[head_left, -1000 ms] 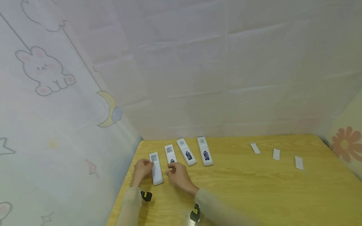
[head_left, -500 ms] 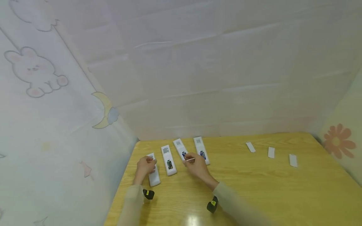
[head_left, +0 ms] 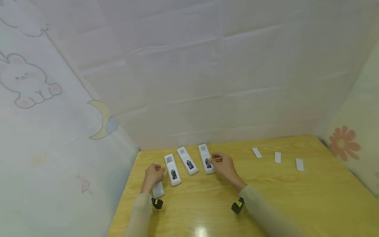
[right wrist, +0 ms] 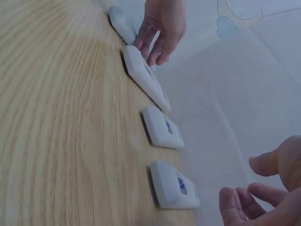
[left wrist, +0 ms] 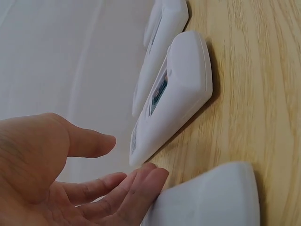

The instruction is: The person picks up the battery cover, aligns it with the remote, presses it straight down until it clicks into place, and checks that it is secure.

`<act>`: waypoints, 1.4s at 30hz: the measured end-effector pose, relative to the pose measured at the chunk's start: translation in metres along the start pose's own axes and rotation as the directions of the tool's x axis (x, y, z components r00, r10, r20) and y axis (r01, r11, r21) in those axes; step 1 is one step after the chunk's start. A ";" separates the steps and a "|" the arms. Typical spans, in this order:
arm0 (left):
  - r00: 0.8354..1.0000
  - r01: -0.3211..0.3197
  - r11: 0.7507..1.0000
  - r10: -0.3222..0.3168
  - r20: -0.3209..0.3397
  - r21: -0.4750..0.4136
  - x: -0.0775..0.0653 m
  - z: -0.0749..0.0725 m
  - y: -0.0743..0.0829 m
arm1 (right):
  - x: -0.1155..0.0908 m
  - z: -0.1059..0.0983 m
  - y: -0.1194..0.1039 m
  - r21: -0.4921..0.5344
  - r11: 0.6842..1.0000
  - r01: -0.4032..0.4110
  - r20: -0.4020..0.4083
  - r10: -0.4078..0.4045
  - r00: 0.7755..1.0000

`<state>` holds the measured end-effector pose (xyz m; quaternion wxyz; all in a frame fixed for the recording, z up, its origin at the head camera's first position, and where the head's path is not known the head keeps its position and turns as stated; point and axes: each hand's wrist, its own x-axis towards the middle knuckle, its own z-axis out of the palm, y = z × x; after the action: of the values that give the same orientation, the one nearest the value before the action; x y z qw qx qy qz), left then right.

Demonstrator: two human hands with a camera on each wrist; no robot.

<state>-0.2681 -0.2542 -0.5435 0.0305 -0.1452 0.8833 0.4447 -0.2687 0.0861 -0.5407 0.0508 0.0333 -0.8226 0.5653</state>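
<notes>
– What's closest in?
– Left hand [head_left: 154,175] relaxed, holding nothing, over the leftmost remote [head_left: 158,190], hiding its upper part; right hand [head_left: 225,168] loosely parted and empty beside the rightmost remote [head_left: 204,154]
– And between?
– Two remotes [head_left: 171,165] with uncovered compartments
– Farther out?
– Three white covers [head_left: 277,157] rightward on the bench [head_left: 266,187], wall [head_left: 251,72] behind

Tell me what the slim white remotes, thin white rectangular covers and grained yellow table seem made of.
Remotes: probably hard plastic, satin, from their smooth rounded edges.
Covers: likely matching plastic, from the colour; too small to judge finish.
Table: wood or laminate by its grain; glare suggests gloss.
</notes>
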 end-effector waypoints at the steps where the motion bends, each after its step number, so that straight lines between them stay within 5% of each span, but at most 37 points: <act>1: 1.000 -0.001 1.000 0.001 0.005 0.000 0.000 0.000 0.000 | 0.001 -0.004 0.002 -0.014 1.000 0.005 -0.006 -0.005 1.000; 22: 0.999 -0.005 0.979 -0.003 0.042 0.204 0.010 0.021 0.017 | 0.016 -0.074 0.027 -0.115 0.993 0.027 -0.055 -0.034 0.998; 26: 0.998 0.032 0.968 -0.043 0.038 0.249 0.016 0.028 0.018 | 0.018 -0.080 0.028 -0.118 0.993 0.024 -0.046 -0.029 0.998; 32: 0.999 -0.014 0.936 0.002 0.035 0.353 0.018 0.030 0.022 | 0.023 -0.087 0.029 -0.150 0.988 0.031 -0.072 -0.042 0.997; 42: 0.999 -0.011 0.932 -0.001 0.033 0.362 0.013 0.029 0.028 | 0.036 -0.117 0.027 -0.157 0.987 0.039 -0.109 -0.057 0.992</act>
<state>-0.2910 -0.2179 -0.5416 0.0700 -0.1275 0.9499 0.2765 -0.3020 0.2049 -0.5199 0.1135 0.0169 -0.8586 0.4996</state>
